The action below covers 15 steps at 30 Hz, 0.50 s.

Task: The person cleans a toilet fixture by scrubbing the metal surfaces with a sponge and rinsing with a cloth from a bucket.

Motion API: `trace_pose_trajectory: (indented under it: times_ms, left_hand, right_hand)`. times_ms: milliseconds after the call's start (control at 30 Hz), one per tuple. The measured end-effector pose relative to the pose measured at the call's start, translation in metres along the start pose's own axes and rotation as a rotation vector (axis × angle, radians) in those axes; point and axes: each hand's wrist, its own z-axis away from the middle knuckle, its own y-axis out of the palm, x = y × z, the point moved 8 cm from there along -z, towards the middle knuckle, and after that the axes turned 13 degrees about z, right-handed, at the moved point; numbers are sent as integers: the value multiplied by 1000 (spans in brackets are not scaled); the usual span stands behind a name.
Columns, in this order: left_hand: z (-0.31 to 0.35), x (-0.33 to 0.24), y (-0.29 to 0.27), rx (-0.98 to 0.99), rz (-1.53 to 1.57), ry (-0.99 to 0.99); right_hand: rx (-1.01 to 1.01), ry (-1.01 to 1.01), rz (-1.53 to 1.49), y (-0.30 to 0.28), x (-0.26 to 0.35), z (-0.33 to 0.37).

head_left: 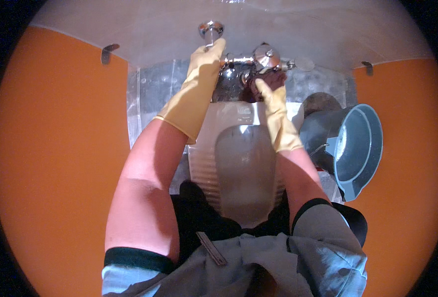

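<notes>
Both of my hands wear cream rubber gloves. My left hand (206, 55) is closed around a chrome pipe (212, 36), just below its round flange on the wall. To the right, my right hand (274, 94) grips a dark maroon cloth (273, 80). The cloth lies against the underside of a chrome flush valve (267, 57), and part of it is hidden by my glove. A horizontal chrome pipe (240, 60) runs from the valve toward my left hand. Below my hands is a white squat toilet (201, 148) with ribbed foot areas.
A grey-blue bucket (372, 148) with a pouring lip stands to the right of the toilet, beside my right forearm. Orange partitions (55, 148) close in on both sides, held by metal brackets (108, 53). A pale wall (154, 29) rises behind the pipes.
</notes>
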Motion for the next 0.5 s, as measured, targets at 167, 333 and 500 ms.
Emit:
trace_pose_trajectory:
  times_ms: [167, 333, 500]
  left_hand:
    - [10, -5, -2, -65, 42, -29]
    - [20, -14, -1, -40, -22, -42]
    - [14, -14, -2, -21, -80, 38]
  right_hand:
    - [103, 353, 224, 20, -62, -29]
    - [-392, 312, -141, 38, -55, 4]
    - [84, 195, 808, 91, -16, 17]
